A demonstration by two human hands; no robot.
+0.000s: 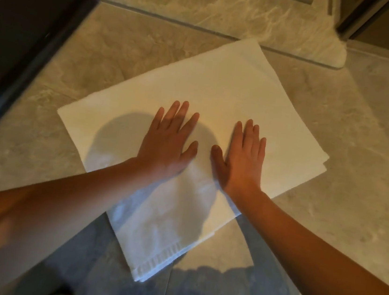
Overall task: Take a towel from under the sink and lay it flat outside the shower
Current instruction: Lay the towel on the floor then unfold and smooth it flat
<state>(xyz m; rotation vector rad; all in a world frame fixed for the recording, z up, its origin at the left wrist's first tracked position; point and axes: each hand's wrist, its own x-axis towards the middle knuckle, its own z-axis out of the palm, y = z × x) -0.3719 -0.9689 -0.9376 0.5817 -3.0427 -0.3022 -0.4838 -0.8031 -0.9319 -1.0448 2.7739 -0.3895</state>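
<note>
A white towel (222,94) lies spread on the stone floor, folded in layers, its long side running from near front to far right. My left hand (169,142) rests palm down on its middle, fingers apart. My right hand (241,158) lies flat beside it, also palm down, fingers stretched out. Neither hand grips the cloth. Both forearms reach in from the bottom corners and cover part of the towel's near half.
A raised marble threshold (205,9) runs across the floor just beyond the towel's far corner. A dark panel with a metal edge (26,36) stands at the left. A dark frame post (358,18) stands at the far right. Beige floor tiles (357,167) surround the towel.
</note>
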